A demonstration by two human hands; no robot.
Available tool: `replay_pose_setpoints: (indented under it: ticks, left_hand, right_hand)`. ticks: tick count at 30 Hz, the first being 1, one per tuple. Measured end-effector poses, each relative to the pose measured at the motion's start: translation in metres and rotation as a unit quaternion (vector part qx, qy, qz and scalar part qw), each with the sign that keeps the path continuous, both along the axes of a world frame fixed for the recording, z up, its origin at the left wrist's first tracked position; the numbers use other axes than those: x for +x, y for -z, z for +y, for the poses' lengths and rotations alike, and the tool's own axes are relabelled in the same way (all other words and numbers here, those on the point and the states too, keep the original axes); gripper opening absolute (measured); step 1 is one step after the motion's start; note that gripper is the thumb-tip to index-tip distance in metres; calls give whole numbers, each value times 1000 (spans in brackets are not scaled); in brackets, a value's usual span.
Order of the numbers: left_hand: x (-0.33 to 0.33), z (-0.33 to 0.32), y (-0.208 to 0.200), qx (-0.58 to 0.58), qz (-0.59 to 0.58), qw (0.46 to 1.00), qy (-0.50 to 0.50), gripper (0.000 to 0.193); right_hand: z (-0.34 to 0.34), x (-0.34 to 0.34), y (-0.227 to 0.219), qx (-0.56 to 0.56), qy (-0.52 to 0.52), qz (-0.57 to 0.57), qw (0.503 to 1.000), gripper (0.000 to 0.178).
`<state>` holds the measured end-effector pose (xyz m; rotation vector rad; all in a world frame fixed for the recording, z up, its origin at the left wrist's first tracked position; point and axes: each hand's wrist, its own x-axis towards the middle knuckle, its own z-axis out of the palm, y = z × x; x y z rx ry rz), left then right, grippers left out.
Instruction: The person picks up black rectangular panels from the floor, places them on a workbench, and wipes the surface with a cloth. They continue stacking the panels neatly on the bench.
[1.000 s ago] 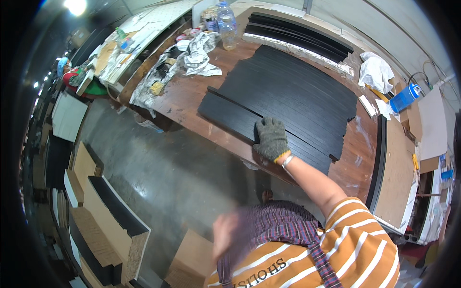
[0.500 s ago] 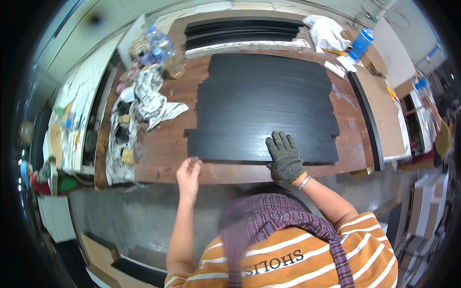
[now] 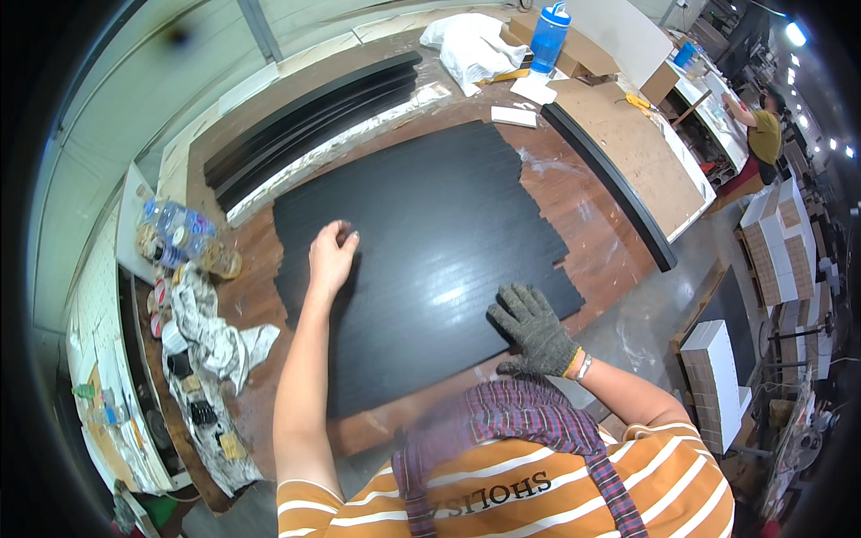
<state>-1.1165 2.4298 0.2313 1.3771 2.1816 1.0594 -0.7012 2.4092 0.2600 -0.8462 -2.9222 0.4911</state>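
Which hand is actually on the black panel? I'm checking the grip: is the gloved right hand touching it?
Touching. The head view shows the gloved right hand lying flat on the black panel near its edge.

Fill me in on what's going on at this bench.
A person leans over a brown workbench with both hands on a set of black slats laid side by side like one sheet. The bare left hand rests near its middle, the gloved right hand presses flat at the near edge. More black strips lie stacked at the far side, and rags sit to the left.
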Motion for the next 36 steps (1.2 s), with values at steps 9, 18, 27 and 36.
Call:
replay_pose_setpoints:
  ticks: [9,18,27,36]
  left_hand:
    - [-68,173,39,-77,231,970,-18,58]
    - [-95,161,50,-113,271,956,-17,46]
    - [-89,131,38,-146,297,943,-36,49]
    - [-138,95,42,-162,313,931,-96,49]
  right_hand:
    - [193,-20,-8,-9,64,84,994,87]
    - [425,-139,61,-78,231,85,966,82]
    - [406,-144,64,-19,218,52,974,72]
    - [395,-230,64,-2,157,114,981,55]
